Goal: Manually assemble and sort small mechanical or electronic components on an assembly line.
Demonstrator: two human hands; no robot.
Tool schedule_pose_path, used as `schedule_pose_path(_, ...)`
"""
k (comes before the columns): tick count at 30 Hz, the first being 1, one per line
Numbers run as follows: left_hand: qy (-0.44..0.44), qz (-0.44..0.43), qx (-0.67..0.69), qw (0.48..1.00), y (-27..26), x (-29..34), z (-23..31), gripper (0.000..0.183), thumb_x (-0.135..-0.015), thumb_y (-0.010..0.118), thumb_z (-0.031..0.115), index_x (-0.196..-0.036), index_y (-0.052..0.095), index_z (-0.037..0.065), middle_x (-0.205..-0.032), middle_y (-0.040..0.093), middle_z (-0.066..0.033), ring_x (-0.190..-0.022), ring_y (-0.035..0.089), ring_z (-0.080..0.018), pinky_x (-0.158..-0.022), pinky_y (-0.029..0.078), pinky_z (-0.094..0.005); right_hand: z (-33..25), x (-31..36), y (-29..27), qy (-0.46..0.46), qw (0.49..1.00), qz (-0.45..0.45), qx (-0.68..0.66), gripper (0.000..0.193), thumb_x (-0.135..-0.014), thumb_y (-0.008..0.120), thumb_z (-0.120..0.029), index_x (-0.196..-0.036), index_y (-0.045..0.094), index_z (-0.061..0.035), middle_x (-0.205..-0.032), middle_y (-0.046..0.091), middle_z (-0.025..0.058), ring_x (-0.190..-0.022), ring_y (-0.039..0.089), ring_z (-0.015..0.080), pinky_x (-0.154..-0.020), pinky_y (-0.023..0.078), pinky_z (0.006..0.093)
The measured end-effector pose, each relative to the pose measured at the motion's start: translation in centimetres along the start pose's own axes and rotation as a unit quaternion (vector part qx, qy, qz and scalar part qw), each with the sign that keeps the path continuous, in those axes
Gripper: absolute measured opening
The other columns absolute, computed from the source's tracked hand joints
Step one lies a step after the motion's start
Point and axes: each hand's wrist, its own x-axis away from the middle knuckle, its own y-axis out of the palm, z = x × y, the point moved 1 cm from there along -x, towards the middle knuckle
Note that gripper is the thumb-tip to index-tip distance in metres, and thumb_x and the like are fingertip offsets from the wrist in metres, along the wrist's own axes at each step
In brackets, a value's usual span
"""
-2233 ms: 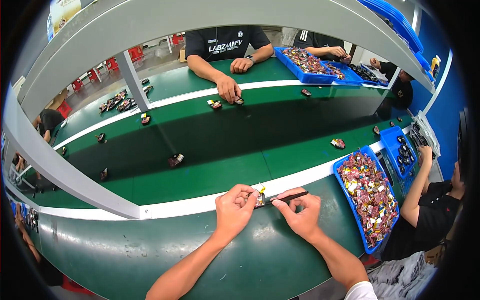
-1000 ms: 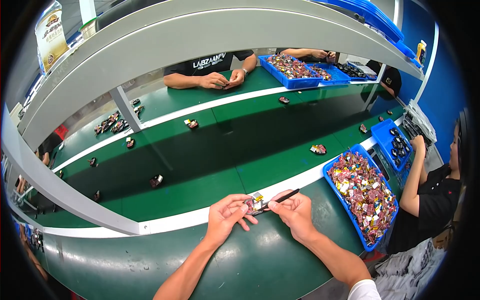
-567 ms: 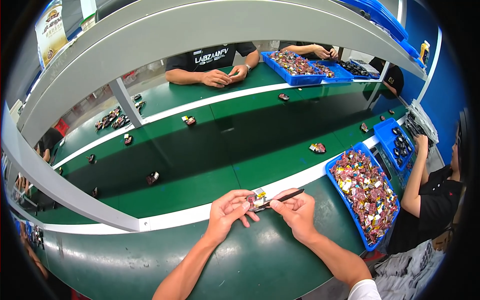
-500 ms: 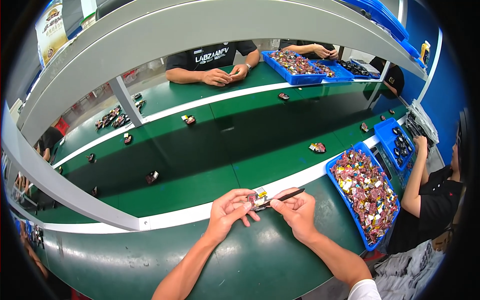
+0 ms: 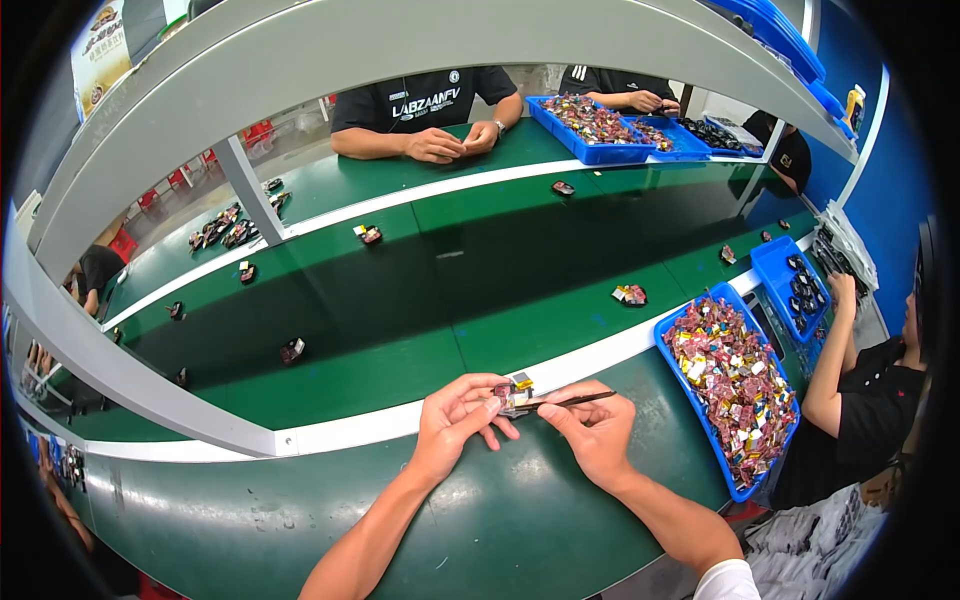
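Currently left hand [image 5: 455, 420] pinches a small part [image 5: 512, 393] over the green bench [image 5: 500, 520]; right hand [image 5: 592, 430] grips thin dark tweezers [image 5: 570, 400], tip touching it.

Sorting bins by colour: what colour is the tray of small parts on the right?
Blue tray, seen in the head view.

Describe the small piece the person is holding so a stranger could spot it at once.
Start at the green conveyor belt and follow its white near edge to the person's two hands. The small part sits pinched in the left hand, touched by a thin dark tool from the right hand. Unlike the parts lying loose on the belt, it is held.
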Motion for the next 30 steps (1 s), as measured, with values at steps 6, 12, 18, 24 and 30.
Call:
schedule_pose_path(6,0.007,-0.005,-0.007,1.0,0.11,0.13,0.03,0.033,-0.098,0.059,0.012,-0.126,0.059,-0.006,-0.102,0.07,-0.02,-0.074,0.073,-0.0265,-0.056,0.057,-0.0282,0.1,0.23,0.12,-0.013,0.999,-0.001,0.039,0.011,-0.086,0.078,0.003,-0.095,0.072,0.0013,-0.089,0.074,0.0053,-0.057,0.048,-0.0029,-0.049,0.034,0.0155)
schedule_pose_path(12,-0.002,-0.004,0.02,1.0,-0.04,0.0,-0.14,0.03,-0.098,0.06,0.011,-0.123,0.061,-0.007,-0.097,0.071,-0.0197,-0.073,0.074,-0.0269,-0.054,0.057,-0.0281,0.15,0.08,-0.03,-0.005,1.0,-0.006,0.022,0.012,-0.087,0.077,0.002,-0.097,0.071,0.0019,-0.089,0.074,0.0053,-0.058,0.049,-0.0032,-0.049,0.034,0.015)
schedule_pose_path(18,0.0,0.008,0.012,1.0,-0.05,0.03,-0.22,0.028,-0.098,0.061,0.009,-0.119,0.061,-0.008,-0.096,0.071,-0.0207,-0.069,0.073,-0.0269,-0.049,0.055,-0.0271,0.15,-0.09,0.0,0.0,1.0,-0.007,0.018,0.012,-0.087,0.076,0.003,-0.097,0.07,0.0023,-0.087,0.074,0.0047,-0.057,0.049,-0.0031,-0.049,0.033,0.0153)
schedule_pose_path(24,-0.014,0.004,0.028,0.999,-0.17,0.21,-0.34,0.024,-0.1,0.06,0.007,-0.119,0.062,-0.007,-0.098,0.071,-0.0178,-0.07,0.073,-0.023,-0.051,0.054,-0.0255,0.38,-0.23,-0.16,0.024,1.0,-0.01,0.007,0.011,-0.087,0.076,0.004,-0.095,0.069,0.0021,-0.081,0.072,0.003,-0.056,0.046,-0.0031,-0.048,0.032,0.0156)
schedule_pose_path(30,-0.02,0.014,0.004,1.0,0.13,0.26,-0.86,0.022,-0.099,0.059,0.005,-0.117,0.064,-0.007,-0.093,0.071,-0.0157,-0.068,0.072,-0.0194,-0.051,0.053,-0.0246,0.77,-0.21,-0.32,0.037,0.999,-0.021,0.017,0.01,-0.087,0.076,0.004,-0.095,0.069,0.002,-0.078,0.069,0.001,-0.054,0.042,-0.0034,-0.047,0.029,0.0164)
